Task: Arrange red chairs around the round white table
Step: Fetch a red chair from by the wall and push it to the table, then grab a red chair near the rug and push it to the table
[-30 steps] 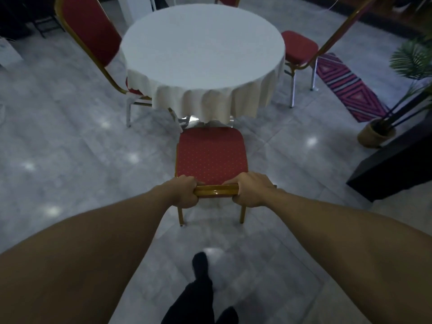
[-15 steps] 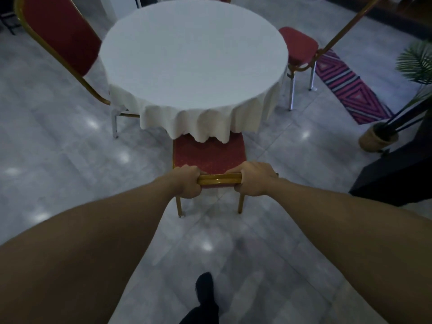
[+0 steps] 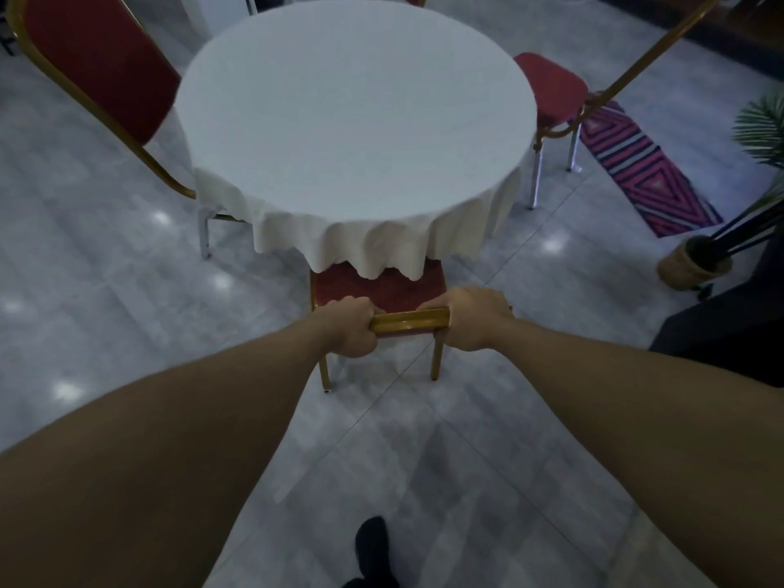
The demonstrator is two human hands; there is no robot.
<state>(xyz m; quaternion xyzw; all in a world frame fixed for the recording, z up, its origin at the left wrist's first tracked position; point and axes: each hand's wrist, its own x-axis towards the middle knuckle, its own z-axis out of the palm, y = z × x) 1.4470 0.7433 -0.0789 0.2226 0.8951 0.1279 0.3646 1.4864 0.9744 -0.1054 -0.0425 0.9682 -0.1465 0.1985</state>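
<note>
Both hands clenched on the gold top rail of the near red chair (image 3: 377, 286), centre of frame – left hand (image 3: 350, 326) at the rail's left end, right hand (image 3: 471, 318) at its right end, fingers wrapped over the bar. Chair's seat sits mostly under the hanging cloth of the round white table (image 3: 352, 120); only the rear strip of seat and two back legs show. Second chair (image 3: 97, 65) upper left, backrest beside the table edge, seat tucked under. Third chair (image 3: 551, 89) upper right, seat touching or just beside the cloth, can't tell which. A sliver of a fourth at the top edge. Rug (image 3: 649, 171) and potted plant (image 3: 695, 265) on the right, well apart.

Step in hand looks like tucking this chair in, nearly done. To do it well – push level with both hands evenly so the chair stays square to the table, keep the legs gliding on the tiles, stop before the seat drags the cloth or hits the table base, then let go.
</note>
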